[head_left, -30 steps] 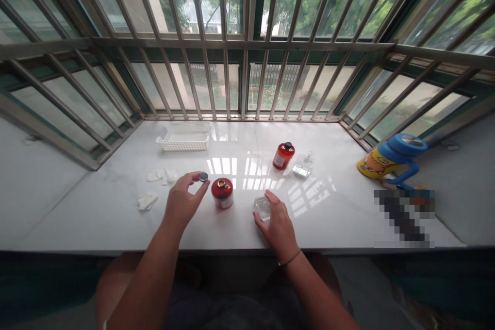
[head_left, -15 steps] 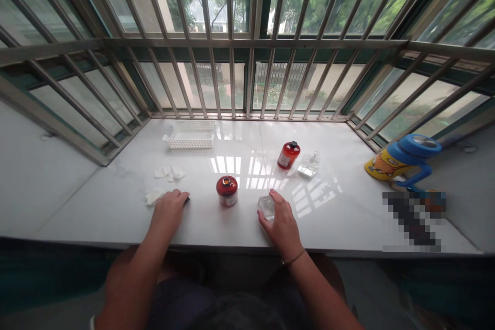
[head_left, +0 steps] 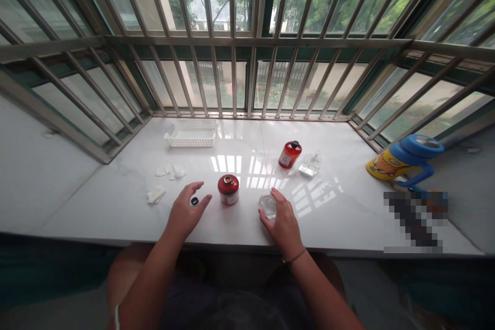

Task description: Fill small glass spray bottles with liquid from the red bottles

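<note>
My left hand (head_left: 186, 210) is open, its thumb and fingers apart, just left of an open red bottle (head_left: 229, 192). A small black cap (head_left: 194, 201) lies on the counter between that thumb and fingers. Near the front edge, my right hand (head_left: 284, 216) grips a clear, faceted glass container (head_left: 266, 205) between thumb and fingers. Part of the glass is hidden by the hand. Uncapped, the nearer red bottle stands upright between my hands, its neck ring showing.
Behind my right hand stand a second red bottle (head_left: 290, 154) with a black cap and a clear glass piece (head_left: 310, 165). White scraps (head_left: 155, 195) lie left, and a white basket (head_left: 191, 142) sits farther back. At right are a blue-yellow flask (head_left: 402, 160) and a blurred-out patch.
My left hand has moved right, away from the white scraps toward the open red bottle, and its fingers have spread, leaving the black cap visible. My right hand stays on the glass container.
</note>
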`<action>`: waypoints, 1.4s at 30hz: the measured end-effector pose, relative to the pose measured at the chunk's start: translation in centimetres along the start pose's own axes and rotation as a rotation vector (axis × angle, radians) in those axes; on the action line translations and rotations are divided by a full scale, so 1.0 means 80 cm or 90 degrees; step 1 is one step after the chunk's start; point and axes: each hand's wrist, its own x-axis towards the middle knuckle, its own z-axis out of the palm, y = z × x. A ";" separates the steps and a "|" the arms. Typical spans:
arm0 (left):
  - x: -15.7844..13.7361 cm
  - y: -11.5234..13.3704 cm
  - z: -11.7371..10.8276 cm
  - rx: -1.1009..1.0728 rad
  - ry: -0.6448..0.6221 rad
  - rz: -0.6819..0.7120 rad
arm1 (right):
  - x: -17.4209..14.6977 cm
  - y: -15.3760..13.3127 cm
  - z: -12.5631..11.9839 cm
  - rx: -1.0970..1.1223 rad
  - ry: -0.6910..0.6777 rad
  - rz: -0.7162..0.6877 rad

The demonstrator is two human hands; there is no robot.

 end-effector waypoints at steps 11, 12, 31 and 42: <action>0.035 0.074 0.079 -0.290 -0.155 -0.029 | -0.007 0.007 0.011 0.127 0.022 0.236; 0.030 0.078 0.085 -0.318 -0.159 -0.033 | -0.006 0.007 0.011 0.126 0.022 0.240; -0.002 0.070 0.056 -0.258 -0.245 0.063 | -0.005 0.021 -0.005 0.131 -0.058 0.211; -0.016 0.098 0.094 -0.225 -0.123 0.091 | 0.003 0.018 -0.026 0.152 -0.079 0.168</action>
